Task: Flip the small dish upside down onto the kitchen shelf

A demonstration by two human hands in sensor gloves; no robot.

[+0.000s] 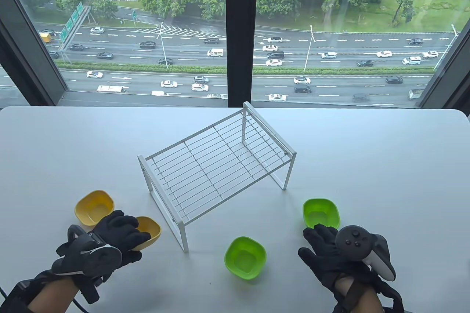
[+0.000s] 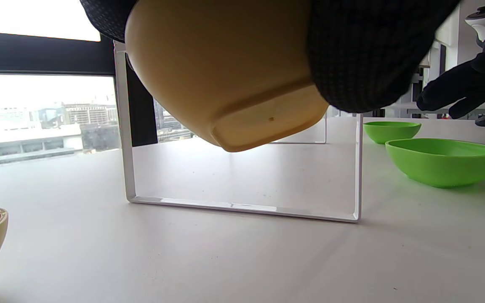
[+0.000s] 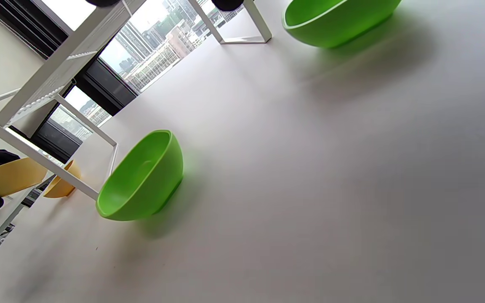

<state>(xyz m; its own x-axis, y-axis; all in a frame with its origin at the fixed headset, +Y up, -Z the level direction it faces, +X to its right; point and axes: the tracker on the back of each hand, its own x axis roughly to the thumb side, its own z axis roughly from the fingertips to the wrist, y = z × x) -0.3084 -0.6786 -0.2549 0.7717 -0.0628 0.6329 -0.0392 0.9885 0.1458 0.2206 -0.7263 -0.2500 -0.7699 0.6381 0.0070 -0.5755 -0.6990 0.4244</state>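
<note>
Two hands low: left hand [image 1: 117,234] grip curled round lifted yellow dish [image 1: 148,236]; right hand [image 1: 325,250] flat, fingers straight, empty.

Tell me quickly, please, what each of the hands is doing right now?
Left hand: grips a small yellow plastic dish, lifted off the table.
Right hand: open, fingers straight, holding nothing, near a small green plastic dish.

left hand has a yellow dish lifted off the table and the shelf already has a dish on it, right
Not quite. The left hand does hold a yellow dish off the table, as the left wrist view shows, but the shelf holds nothing yet; the table view shows its wire top bare.
</note>
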